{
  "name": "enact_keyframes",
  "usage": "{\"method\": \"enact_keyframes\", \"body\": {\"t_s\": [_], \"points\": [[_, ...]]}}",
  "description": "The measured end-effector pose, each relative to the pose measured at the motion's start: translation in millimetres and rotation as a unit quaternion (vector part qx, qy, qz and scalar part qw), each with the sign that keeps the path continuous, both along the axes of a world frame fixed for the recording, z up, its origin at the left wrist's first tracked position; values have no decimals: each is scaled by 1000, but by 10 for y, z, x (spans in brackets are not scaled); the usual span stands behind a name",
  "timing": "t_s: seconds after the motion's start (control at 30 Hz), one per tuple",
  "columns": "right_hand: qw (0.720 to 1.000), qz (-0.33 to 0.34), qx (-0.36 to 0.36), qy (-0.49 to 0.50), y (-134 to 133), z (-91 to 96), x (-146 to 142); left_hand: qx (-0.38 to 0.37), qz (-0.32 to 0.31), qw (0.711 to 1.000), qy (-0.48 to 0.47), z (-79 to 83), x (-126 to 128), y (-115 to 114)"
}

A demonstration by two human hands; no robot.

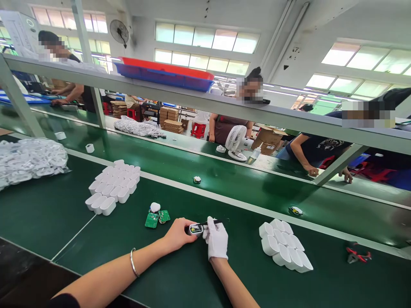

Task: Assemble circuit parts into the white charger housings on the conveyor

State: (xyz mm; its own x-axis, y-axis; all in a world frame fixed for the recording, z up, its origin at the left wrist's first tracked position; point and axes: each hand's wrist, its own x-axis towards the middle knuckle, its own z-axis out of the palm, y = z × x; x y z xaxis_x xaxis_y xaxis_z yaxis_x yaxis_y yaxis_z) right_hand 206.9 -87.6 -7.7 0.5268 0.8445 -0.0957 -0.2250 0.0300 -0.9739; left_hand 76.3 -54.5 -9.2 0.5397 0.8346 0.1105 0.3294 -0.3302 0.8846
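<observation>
My bare left hand (180,234) grips a small white oval plastic housing (196,233) on the green bench. Electronic parts with a yellow piece show inside the housing's open top. In my white-gloved right hand (217,238) is a thin dark tool (214,222), its tip at the housing's rim; whether it is tweezers or another tool I cannot tell. Left of my hands lie several green circuit boards (152,220), with a white round part (155,207) beside them. A cluster of white housings (284,244) stands to the right, and a larger cluster (112,184) to the left.
Red-handled pliers (358,253) lie at the far right. A bag of white parts (30,160) sits at the left. Small assemblies (197,180) rest on the green belt behind. Across it are a white fan (236,143) and several people. A shelf rail (205,100) crosses overhead, carrying trays (163,77).
</observation>
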Motion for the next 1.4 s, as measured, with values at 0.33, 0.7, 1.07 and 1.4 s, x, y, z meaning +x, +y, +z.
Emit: {"method": "enact_keyframes", "body": {"t_s": [0.33,0.7,1.07,1.4], "points": [[1000,8,7,-23,32,-11,-3,1,-1,1000,15,-4,5,-2],[990,18,-34,-137,62,5,20,15,-19,999,26,-20,5,14],[886,41,-163,-433,-79,245,705,201,74,968,134,390,-475,280],[781,271,-28,-562,525,32,207,176,307,893,278,284,-1077,794]]}}
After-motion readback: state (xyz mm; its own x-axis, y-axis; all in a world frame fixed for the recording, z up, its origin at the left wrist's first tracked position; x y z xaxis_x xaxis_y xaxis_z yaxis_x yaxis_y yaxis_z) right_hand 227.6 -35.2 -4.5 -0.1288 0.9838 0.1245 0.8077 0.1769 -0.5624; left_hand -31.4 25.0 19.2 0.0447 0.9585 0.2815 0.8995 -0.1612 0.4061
